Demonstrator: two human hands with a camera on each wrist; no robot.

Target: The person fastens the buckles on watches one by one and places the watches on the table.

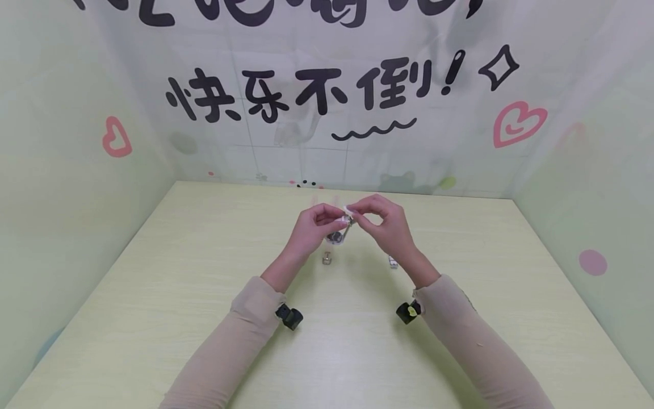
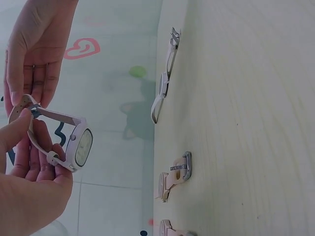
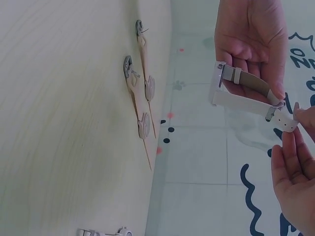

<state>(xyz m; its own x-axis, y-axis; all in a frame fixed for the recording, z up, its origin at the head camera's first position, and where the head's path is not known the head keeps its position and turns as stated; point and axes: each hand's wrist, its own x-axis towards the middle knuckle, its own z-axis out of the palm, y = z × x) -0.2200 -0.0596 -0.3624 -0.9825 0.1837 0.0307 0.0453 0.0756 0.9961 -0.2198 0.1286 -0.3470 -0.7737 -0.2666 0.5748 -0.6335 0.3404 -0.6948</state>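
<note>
Both hands hold a white wristwatch [image 2: 81, 147] up above the table. My left hand [image 1: 309, 230] grips its strap by the metal buckle [image 3: 271, 113], thumb at the buckle. The round dial hangs beyond the left fingers in the left wrist view. Opposite, my right hand [image 1: 386, 228] pinches the holed strap end [image 3: 285, 121] between thumb and fingertips. That strap end runs through the buckle, so the strap forms a loop.
On the pale wooden table [image 1: 179, 255] lie a second white watch [image 2: 164, 84] and two watches with pinkish straps, one [image 3: 143, 123] beside the other [image 3: 149, 88]. A printed cloth wall [image 1: 306, 153] stands behind the table.
</note>
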